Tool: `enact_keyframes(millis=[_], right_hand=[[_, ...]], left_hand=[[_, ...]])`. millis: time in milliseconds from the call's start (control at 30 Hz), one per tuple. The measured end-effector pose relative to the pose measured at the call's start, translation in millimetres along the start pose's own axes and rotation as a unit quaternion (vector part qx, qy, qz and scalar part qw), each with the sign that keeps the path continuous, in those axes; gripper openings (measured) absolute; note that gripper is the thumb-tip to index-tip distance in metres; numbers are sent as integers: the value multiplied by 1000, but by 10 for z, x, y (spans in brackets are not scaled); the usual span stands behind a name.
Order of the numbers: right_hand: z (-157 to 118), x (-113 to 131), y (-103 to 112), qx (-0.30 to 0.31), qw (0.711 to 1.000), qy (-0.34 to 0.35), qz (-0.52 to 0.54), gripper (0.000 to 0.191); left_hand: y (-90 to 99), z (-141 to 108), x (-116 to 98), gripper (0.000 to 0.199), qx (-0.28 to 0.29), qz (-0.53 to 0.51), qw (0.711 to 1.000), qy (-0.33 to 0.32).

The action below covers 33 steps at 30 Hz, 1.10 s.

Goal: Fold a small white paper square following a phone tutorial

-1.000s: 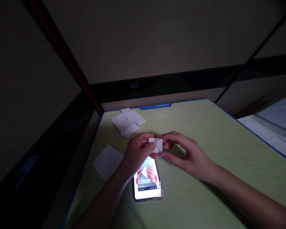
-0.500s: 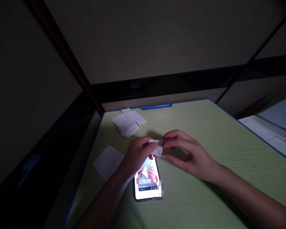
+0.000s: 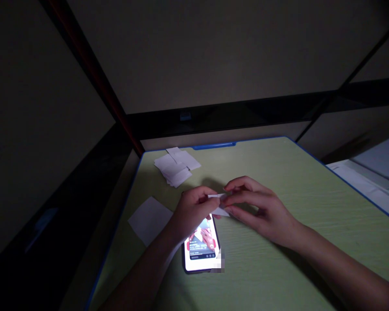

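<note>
A pale wall (image 3: 214,56) in deep shadow fills the far side of the room, with another dim panel (image 3: 35,86) meeting it on the left. Below them spreads a light green table (image 3: 272,164) with faint wood-like grain and blue edging, its far edge close to the wall. A glossy black band (image 3: 262,111) runs across the wall just above the table, and a dark red strip (image 3: 94,73) slants down the left corner. Beyond the table's right edge is a white piece of furniture (image 3: 376,168), partly cut off.

Both forearms enter from the near side. The right hand (image 3: 262,209) has its thumb and a finger on the right end of a folded paper, the other fingers loosely bent; the left hand (image 3: 192,211) grips the left end, thumb on top.

At the far left lies a pile of white papers (image 3: 175,166), overlapping untidily. A lit phone (image 3: 201,263) lies near the middle, partly hidden by the left hand, and a single sheet (image 3: 151,218) lies to its left. A blue inset (image 3: 214,146) marks the table's far edge. Smallest is the folded paper (image 3: 219,211) between the hands, above the phone's far end.
</note>
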State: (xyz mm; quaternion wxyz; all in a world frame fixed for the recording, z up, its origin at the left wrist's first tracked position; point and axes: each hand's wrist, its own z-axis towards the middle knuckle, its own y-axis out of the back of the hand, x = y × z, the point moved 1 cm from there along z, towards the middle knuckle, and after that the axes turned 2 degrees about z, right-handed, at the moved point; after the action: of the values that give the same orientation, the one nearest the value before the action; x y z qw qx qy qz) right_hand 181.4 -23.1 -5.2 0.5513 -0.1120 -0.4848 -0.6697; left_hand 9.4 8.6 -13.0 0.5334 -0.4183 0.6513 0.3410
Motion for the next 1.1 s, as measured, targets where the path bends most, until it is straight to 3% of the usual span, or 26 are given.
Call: enact_keyframes(millis=[167, 367, 600, 833, 1100], right_hand=[[-1, -5, -25, 14, 1000, -4, -22, 12], [-10, -28, -85, 5, 999, -32, -32, 7], [-29, -46, -191, -39, 995, -93, -20, 5], [-51, -70, -210, -81, 985, -149, -7, 7], [-60, -78, -235, -126, 981, -145, 17, 5]], left_hand=[[-6, -3, 7, 12, 0, -16, 1000, 13], [-35, 4, 40, 15, 27, -23, 999, -17], [-56, 8, 109, 12, 13, 18, 1000, -15], [-76, -4, 86, 18, 47, -15, 999, -17], [-80, -6, 89, 13, 39, -4, 999, -37]])
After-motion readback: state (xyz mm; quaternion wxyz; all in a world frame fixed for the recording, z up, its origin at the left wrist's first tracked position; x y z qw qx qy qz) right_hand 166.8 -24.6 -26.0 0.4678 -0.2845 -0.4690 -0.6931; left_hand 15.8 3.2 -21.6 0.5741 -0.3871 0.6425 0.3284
